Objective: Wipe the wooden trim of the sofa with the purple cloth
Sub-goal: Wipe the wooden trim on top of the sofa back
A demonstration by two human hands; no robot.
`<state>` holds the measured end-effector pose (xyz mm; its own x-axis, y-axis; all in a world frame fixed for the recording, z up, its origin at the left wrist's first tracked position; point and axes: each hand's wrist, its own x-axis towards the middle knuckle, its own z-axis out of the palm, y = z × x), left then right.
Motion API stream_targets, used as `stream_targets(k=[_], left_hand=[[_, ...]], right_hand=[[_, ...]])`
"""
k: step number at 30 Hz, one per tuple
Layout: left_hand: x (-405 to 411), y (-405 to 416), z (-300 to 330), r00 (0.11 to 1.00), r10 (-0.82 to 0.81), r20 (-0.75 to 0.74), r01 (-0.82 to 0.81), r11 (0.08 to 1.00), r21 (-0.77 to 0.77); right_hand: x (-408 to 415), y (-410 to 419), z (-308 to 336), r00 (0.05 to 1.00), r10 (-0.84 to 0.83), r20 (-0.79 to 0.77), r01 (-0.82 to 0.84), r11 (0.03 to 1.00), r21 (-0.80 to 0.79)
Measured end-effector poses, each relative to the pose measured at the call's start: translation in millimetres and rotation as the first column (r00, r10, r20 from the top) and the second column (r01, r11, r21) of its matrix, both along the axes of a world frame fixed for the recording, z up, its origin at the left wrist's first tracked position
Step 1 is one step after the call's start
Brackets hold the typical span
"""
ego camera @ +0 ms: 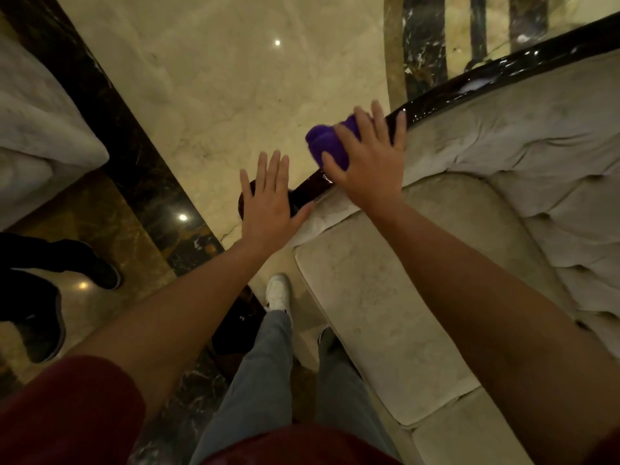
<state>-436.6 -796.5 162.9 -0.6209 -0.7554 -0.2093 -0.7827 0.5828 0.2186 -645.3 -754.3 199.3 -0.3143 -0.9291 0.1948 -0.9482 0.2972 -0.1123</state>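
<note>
**A:** Where was the cloth?

**B:** The bunched purple soft cloth sat on the glossy dark curved wooden trim of the cream tufted fabric sofa, roughly centre frame, a bit toward 1 o'clock. The right hand lay flat on top of it, fingers spread wide and fairly straight, pressing rather than pinching.

**A:** Handling?

**B:** My read: light, limp, compressible, nothing to break. It would bunch and creep under a flat palm, and that lacquered rail looked slick, so it could slide off the rounded top. Better to wrap fingers over the rail's crest and pin the cloth against it. The trim itself was rigid and fixed.

**A:** Left side?

**B:** The left hand rested flat on the trim's lower end toward 9 o'clock of the cloth, fingers straight and close together, holding nothing.

**A:** Anything unclear?

**B:** Most of the cloth was under the palm; couldn't tell its fold or full extent. The rail's end was covered by the left hand, and its far run was cut off at the frame edge toward 2 o'clock. Pale smears on the rail up there: glare or residue, couldn't tell. Underside of the trim wasn't visible. Beyond it was polished beige marble floor.
</note>
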Motion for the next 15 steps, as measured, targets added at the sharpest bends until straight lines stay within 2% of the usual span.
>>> stream_targets(k=[4,6,10,12,15], left_hand=[[-12,1,-13,0.994,0.003,0.114,-0.002,1.0,-0.014],[-13,2,-13,0.994,0.023,0.105,-0.023,1.0,-0.001],[-31,-3,7,0.982,0.001,-0.189,0.006,0.999,0.033],[-61,-9,20,0.944,0.001,-0.329,0.007,1.0,0.023],[-127,-16,38,0.86,0.214,-0.463,-0.157,0.975,0.159]], right_hand=[[-39,-10,5,0.993,-0.112,0.02,0.112,0.994,0.006],[-55,-15,4,0.99,-0.141,0.03,0.141,0.99,0.019],[-96,-16,6,0.967,-0.248,0.053,0.245,0.968,0.054],[-108,-18,12,0.973,-0.229,0.033,0.227,0.972,0.055],[-103,-23,17,0.995,-0.07,-0.075,0.076,0.994,0.08]])
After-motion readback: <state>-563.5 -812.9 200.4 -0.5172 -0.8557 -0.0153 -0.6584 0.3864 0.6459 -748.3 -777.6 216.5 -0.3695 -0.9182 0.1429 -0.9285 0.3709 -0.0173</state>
